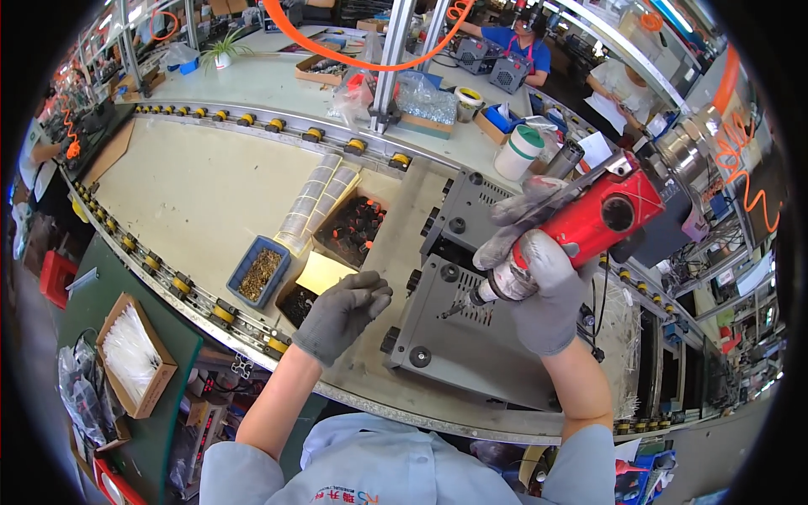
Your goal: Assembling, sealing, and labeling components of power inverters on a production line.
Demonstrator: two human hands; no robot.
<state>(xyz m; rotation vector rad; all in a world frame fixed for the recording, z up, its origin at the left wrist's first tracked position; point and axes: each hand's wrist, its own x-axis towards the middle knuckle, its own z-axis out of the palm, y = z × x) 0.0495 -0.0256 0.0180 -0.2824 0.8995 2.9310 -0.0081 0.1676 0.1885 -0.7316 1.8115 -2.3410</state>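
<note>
My right hand [551, 295], in a grey glove, is wrapped round a red power screwdriver [602, 215]. The tool slants down to the left, its bit [457, 309] over the vented top of a grey metal box [454, 362]; whether the tip touches cannot be told. My left hand [343, 316], also gloved, hovers left of the box with its fingers curled together. Anything pinched there is too small to make out. Just beyond it lie a yellow card [324, 273] and a bin of small dark parts [296, 305]. A second grey box [471, 206] sits behind the first.
A blue tray of brass-coloured screws [261, 273] and a cardboard box of black and orange parts [353, 231] stand to the left. Rollers [181, 284] edge the worktop. White ties fill a carton [135, 358] at lower left. An orange hose [337, 57] hangs overhead. Co-workers [522, 46] sit across.
</note>
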